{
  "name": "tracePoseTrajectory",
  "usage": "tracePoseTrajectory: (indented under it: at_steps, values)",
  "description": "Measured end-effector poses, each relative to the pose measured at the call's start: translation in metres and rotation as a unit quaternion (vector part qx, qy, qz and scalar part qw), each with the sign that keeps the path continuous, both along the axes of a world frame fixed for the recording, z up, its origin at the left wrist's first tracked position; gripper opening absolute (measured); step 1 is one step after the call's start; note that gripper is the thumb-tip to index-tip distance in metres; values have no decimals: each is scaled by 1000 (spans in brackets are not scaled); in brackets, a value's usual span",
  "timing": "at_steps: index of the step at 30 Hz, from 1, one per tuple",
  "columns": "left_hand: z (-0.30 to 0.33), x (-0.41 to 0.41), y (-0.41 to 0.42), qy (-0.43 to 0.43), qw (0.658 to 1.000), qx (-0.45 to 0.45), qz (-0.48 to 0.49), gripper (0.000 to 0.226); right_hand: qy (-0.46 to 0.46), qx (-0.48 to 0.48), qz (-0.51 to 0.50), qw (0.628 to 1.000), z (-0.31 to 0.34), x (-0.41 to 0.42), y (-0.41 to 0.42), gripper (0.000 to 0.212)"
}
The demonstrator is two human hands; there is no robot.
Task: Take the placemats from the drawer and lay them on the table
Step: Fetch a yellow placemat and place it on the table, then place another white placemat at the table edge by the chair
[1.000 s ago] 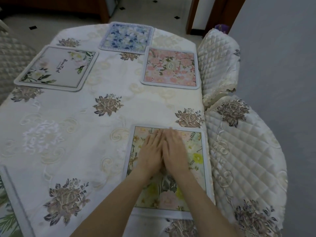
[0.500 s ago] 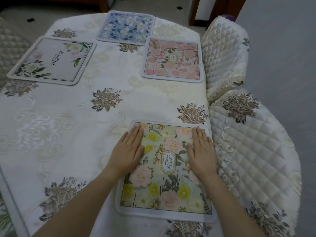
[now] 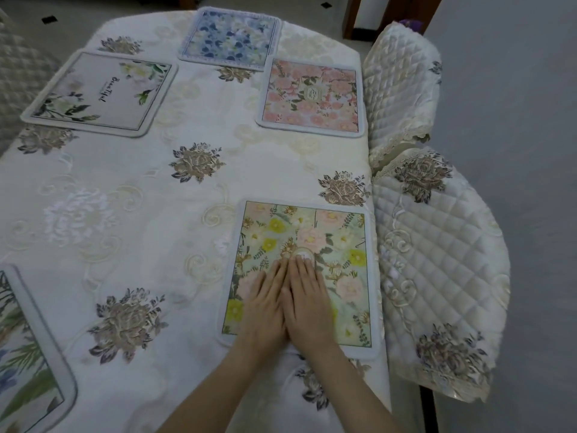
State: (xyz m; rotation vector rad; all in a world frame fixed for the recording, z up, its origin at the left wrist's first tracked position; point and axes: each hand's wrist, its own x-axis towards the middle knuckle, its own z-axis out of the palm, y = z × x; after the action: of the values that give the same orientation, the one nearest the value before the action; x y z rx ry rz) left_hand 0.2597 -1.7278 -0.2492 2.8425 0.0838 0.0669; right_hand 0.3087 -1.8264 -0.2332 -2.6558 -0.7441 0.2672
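Left hand (image 3: 265,307) and right hand (image 3: 307,303) are laid flat, fingers straight and together, side by side and touching along their inner edges. Nothing is gripped; both palms are pressed on the yellow-and-pink floral placemat (image 3: 343,276), over its centre and near half, so the middle label is mostly covered.

That placemat is laid flat at the near right edge of the table (image 3: 131,182), which is covered by a cream embroidered tablecloth (image 3: 196,160). Its right border is just beside the table edge.

Other placemats on the table, all flat and well apart from the hands:
- pink floral placemat (image 3: 312,96), far right
- blue floral placemat (image 3: 229,39), far end, its corner just beside the pink one
- white placemat with script lettering (image 3: 100,92), far left
- green leafy placemat (image 3: 28,354), near left, cut off by the frame edge

Just beside the table's right edge, two quilted chair covers are seen: far one (image 3: 399,85), near one (image 3: 437,270). Nothing is seen between the hands and the mat.

Versus 0.5 s ago: the hands were spread apart at the mat's left and right sides, label visible; they are now brought together at the centre. Mat position appears unchanged.

No drawer or other container is in view.
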Motion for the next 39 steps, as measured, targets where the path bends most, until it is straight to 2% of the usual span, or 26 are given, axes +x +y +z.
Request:
tracePoseTrajectory:
  at_steps: [4,9,14,17,19,22,27,30,34,39]
  values:
    - [2,-8,11,9,1000,15,-24,57,-31,-47,39,998,-8,1,-24,60]
    - [10,-27,41,37,999,1,29,57,-3,-76,-10,997,2,17,-82,62]
    - [31,-31,56,134,991,5,29,66,21,-107,9,994,20,23,-100,66]
    - [62,-17,52,177,981,-54,54,61,64,-80,-8,995,43,27,-89,60]
    - [88,-16,50,150,978,-106,94,53,85,-40,-44,995,64,28,-82,51]
    - [127,-35,45,57,986,-93,125,47,80,24,-90,992,100,13,-74,46]
    - [185,-103,31,-33,988,-81,131,54,20,88,-31,995,150,-40,-67,40]
    - [204,-152,25,-62,984,-61,157,51,14,117,-3,993,165,-78,-65,38]
    - [214,-214,21,-92,964,-71,239,51,34,164,23,986,167,-129,-63,42]
    - [209,-285,30,-89,969,-35,229,51,34,145,73,986,162,-189,-50,50]
